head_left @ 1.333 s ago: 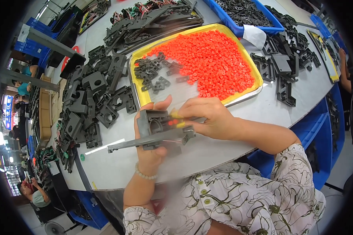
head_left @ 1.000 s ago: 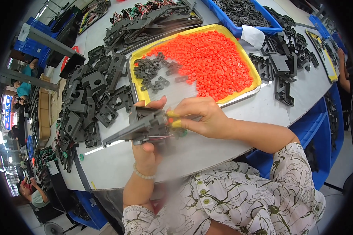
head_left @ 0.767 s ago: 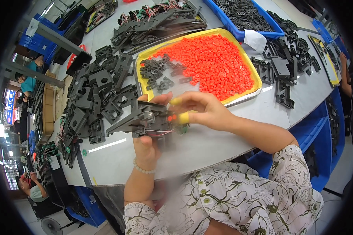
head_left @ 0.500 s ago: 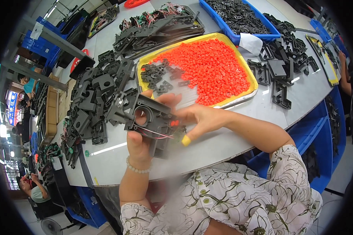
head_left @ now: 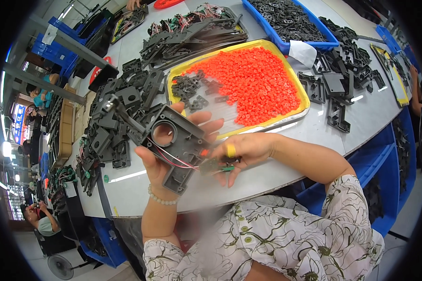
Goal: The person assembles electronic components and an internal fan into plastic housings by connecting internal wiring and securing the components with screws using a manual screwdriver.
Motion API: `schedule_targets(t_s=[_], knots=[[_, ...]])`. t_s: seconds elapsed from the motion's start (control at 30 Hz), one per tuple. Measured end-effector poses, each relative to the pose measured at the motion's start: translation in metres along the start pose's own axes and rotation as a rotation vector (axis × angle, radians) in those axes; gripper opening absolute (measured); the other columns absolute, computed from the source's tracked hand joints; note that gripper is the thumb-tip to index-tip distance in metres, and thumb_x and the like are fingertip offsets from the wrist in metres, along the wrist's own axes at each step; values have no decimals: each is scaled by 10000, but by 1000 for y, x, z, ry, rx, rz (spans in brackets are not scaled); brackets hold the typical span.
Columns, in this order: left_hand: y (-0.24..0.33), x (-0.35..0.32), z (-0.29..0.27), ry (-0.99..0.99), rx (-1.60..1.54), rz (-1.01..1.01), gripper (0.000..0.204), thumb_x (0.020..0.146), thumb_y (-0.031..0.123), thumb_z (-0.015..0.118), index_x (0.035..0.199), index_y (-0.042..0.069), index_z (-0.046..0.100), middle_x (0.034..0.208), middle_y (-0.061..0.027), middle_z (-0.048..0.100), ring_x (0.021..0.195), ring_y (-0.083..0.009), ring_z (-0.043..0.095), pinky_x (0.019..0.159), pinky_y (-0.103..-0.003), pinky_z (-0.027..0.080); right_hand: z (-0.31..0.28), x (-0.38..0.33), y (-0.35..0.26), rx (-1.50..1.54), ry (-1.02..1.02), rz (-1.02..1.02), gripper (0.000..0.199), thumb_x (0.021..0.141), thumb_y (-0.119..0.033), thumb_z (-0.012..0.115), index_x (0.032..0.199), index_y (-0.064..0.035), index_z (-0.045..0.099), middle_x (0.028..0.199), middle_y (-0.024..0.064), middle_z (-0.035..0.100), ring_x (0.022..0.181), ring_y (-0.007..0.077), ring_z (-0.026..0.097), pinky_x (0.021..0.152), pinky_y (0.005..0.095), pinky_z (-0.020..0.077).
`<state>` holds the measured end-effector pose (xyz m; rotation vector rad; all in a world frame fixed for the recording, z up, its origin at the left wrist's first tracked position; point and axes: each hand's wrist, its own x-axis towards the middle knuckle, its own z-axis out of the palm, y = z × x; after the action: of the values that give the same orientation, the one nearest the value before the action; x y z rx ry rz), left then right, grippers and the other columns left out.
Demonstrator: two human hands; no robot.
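My left hand (head_left: 155,172), with a beaded bracelet at its wrist, holds up a dark grey plastic housing (head_left: 186,143) from beneath. The housing has a large round ring opening and a long arm reaching to the upper left. Small orange-red pieces (head_left: 205,152) sit at its right end. Thin red and white wires (head_left: 174,161) cross its lower side to a small circuit board (head_left: 211,166), greenish and blurred. My right hand (head_left: 252,149), a yellow cover on one finger, pinches this board beside the housing's right end.
Beyond my hands lies a yellow-rimmed tray (head_left: 304,103) of orange-red pieces (head_left: 262,84) and small grey parts (head_left: 188,89). Grey housings (head_left: 109,117) are heaped on the left, wired parts (head_left: 187,40) behind. A blue bin (head_left: 309,45) and dark frames (head_left: 334,84) stand right.
The housing has turned to show its inner side more fully. My right hand has curled its fingers, and the circuit board now shows more clearly at them.
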<state>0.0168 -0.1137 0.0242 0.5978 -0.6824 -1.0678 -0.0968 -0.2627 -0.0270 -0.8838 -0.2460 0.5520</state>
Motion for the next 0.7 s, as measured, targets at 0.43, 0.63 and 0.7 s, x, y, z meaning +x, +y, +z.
schedule_targets(t_s=[0.43, 0.63, 0.7], knots=[[12, 3, 19, -94, -52, 63, 1014, 646, 717, 535, 1337, 42, 226, 1235, -288, 406, 1122, -475, 429, 905, -542, 411, -4, 5, 10, 328, -30, 57, 302, 919, -245, 407, 1129, -34, 456, 1014, 181, 554, 841, 254, 603, 659, 315, 521], [14, 5, 25, -126, -23, 98, 999, 673, 666, 565, 1342, 15, 209, 1210, -314, 419, 1072, -489, 466, 906, -554, 400, -11, 7, 13, 526, -69, 131, 260, 902, -148, 439, 1134, -32, 454, 1014, 169, 566, 831, 245, 618, 674, 341, 533], [16, 6, 29, -134, 6, 96, 1006, 666, 673, 564, 1340, 15, 211, 1206, -314, 421, 1061, -481, 479, 894, -553, 412, -11, 8, 16, 553, -124, 142, 256, 896, -129, 448, 1133, -32, 456, 1012, 165, 571, 825, 237, 622, 676, 348, 535]])
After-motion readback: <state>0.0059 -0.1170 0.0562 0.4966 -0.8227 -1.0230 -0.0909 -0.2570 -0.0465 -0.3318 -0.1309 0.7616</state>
